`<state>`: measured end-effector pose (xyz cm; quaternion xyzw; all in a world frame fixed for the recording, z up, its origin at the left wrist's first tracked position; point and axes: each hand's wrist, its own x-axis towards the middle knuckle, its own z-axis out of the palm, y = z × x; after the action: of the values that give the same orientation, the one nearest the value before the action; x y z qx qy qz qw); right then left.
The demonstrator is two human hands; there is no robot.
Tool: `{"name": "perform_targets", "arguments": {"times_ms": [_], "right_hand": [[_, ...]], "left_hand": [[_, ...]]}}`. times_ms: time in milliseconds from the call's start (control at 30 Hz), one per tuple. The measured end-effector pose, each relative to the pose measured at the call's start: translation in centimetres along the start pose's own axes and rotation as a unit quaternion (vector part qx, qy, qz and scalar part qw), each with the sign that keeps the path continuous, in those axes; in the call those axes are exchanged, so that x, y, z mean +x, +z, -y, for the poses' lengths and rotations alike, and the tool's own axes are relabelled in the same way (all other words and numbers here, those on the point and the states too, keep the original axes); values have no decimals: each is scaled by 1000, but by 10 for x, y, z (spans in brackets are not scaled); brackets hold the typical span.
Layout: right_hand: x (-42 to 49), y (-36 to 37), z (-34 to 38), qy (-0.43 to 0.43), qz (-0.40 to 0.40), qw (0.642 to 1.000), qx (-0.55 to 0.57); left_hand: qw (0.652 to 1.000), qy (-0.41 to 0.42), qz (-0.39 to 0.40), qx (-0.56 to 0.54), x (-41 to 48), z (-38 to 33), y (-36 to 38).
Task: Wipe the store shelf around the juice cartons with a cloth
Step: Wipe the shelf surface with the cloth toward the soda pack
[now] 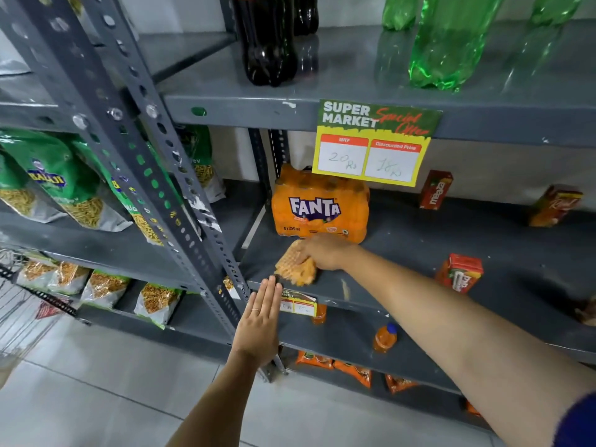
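Right hand (325, 251) presses down on an orange waffle-weave cloth (295, 267), fingers closed over its top; cloth sticks out to the left and below the hand, bunched, lying flat on the grey shelf (419, 253) near its front left corner. Cloth sits just in front of a Fanta multipack (319, 204), close to it, contact unclear. Left hand (259, 324) is flat and open, fingers straight and together, holding nothing, fingertips up at the shelf's front edge just below and left of the cloth, apart from it. Thin ring on one finger. Juice cartons on the same shelf, all well right of the cloth: one red carton (459, 272) near the front, tilted; one red carton (436, 190) upright at the back; another carton (555, 205) tilted at the far right back. Price sign (374, 141) hangs from the shelf above. Cola bottle (266, 40) and green bottles (448, 43) stand on that upper shelf. Snack bags (54, 179) on the rack to the left.
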<state>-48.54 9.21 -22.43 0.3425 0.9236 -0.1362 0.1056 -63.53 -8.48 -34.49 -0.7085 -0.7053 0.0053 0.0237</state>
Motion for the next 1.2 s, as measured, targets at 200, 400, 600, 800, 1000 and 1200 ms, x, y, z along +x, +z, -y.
{"name": "perform_targets", "arguments": {"times_ms": [200,400,600,800,1000,1200], "right_hand": [[-57,15,-38,100,-9,994,35],[-132,35,-22,138,-35,990,-21],[-167,32,17,138,-16,990,-6],[-123,-23,-43,242,-116,963,21],[-72,-17,-94,404,-75,908,84],[-68,14,-79,386,-49,921,18]], "left_hand": [[999,-15,-8,-34,0,-9,-2],[998,-26,-20,-58,0,-18,-3],[998,-27,-26,-50,2,-20,1],[999,-40,-17,-33,4,-22,2],[999,-40,-1,-37,3,-19,2],[999,-32,-3,-26,3,-17,2]]}}
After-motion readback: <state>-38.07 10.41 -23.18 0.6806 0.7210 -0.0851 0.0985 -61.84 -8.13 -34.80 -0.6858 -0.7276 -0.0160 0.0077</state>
